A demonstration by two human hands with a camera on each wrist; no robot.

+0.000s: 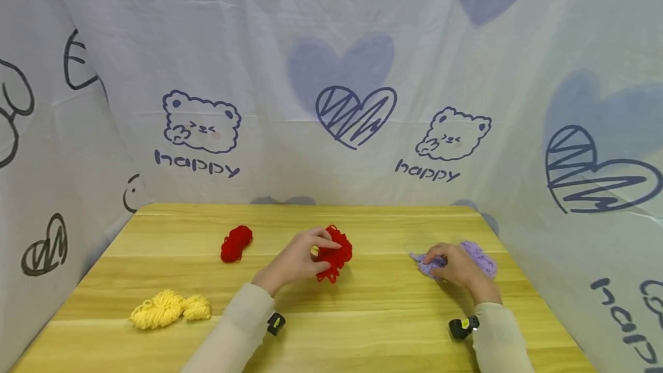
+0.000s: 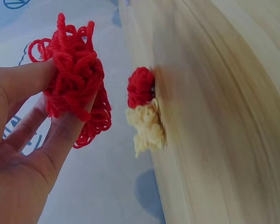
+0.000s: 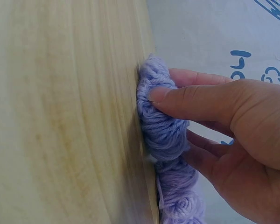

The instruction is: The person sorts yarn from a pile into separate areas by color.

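My left hand (image 1: 297, 258) pinches a looped red yarn bundle (image 1: 339, 255) between thumb and fingers. In the left wrist view this red yarn (image 2: 77, 77) is raised above the table, with loose loops sticking out. On the right, my right hand (image 1: 458, 266) holds a purple yarn bundle (image 1: 430, 266) low at the tabletop. Its thumb presses on the near side of the purple yarn (image 3: 165, 135) in the right wrist view, with fingers behind. More purple yarn (image 1: 480, 259) lies just beyond that hand, partly hidden by it.
Another red yarn bundle (image 1: 236, 243) lies on the wooden table (image 1: 362, 338), left of my left hand. Yellow yarn (image 1: 162, 309) in two lumps sits at the front left. A bit of yellow (image 1: 314, 251) shows behind my left fingers. A printed white curtain (image 1: 279, 171) surrounds the table.
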